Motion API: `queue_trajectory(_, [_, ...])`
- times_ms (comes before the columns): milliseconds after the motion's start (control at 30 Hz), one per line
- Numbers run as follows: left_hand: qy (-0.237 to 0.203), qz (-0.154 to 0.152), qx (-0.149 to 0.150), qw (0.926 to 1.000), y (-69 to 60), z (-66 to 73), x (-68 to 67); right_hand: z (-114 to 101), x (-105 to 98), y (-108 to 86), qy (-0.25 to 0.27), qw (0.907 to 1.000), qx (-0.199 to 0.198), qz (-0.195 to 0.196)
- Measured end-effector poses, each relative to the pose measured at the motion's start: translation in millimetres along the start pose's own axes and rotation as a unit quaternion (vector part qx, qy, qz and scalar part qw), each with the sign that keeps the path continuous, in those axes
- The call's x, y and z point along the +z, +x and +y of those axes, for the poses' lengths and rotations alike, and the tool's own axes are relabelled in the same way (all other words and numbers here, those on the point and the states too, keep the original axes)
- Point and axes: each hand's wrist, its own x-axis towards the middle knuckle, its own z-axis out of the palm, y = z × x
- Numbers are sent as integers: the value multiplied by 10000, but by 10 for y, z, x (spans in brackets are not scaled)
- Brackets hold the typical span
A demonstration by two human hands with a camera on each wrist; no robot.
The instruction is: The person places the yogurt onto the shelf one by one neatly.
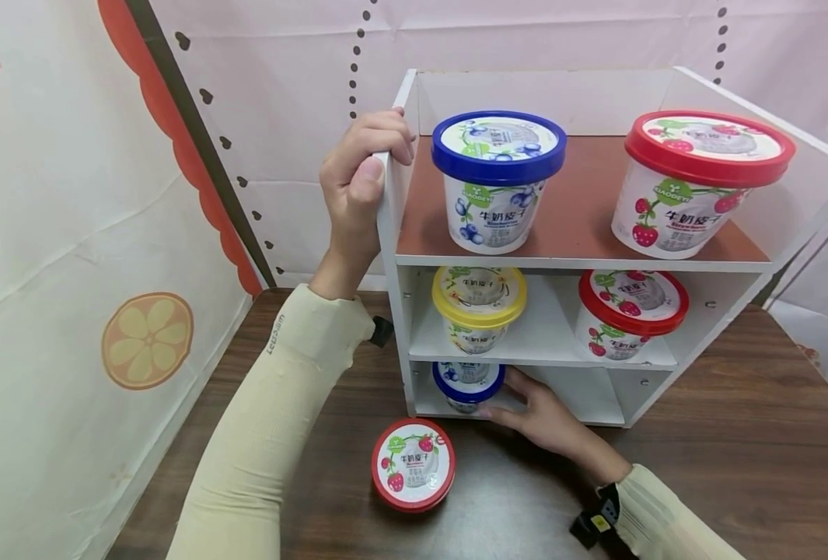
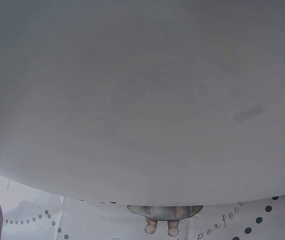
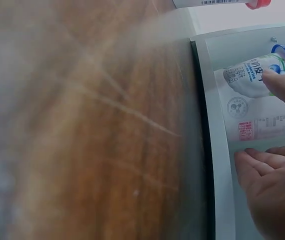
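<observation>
My left hand [image 1: 365, 175] grips the left side panel of a small white shelf rack [image 1: 581, 364], fingers over its edge. In the left wrist view, the white panel [image 2: 142, 120] covers most of the picture. On the bottom level, at the left, stands a blue-lidded blueberry tub [image 1: 466, 379]. My right hand [image 1: 546, 416] reaches in at that tub's right side. The right wrist view shows the thumb against the tub's label [image 3: 260, 95], while the other fingers lie a little apart from it, loosely extended. A red-lidded strawberry tub [image 1: 414, 467] stands on the table before the rack.
The top level holds a large blue-lidded tub [image 1: 497, 183] and a large red-lidded tub [image 1: 696, 187]. Below them, a yellow-lidded tub [image 1: 479, 307] and another red-lidded tub [image 1: 627, 315] stand on the middle level. Patterned cloth [image 1: 281, 47] hangs behind the dark wooden table [image 1: 728, 435].
</observation>
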Motion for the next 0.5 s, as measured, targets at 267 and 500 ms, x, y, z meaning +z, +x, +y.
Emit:
queue_trajectory(267, [-22,38,4,10000,1,7,10,48,-37,-69,91,9992,-336,169])
queue_trajectory(500, [-15,60,-64,10000,-2,2,7,25,-67,-133,40,9988,-3,488])
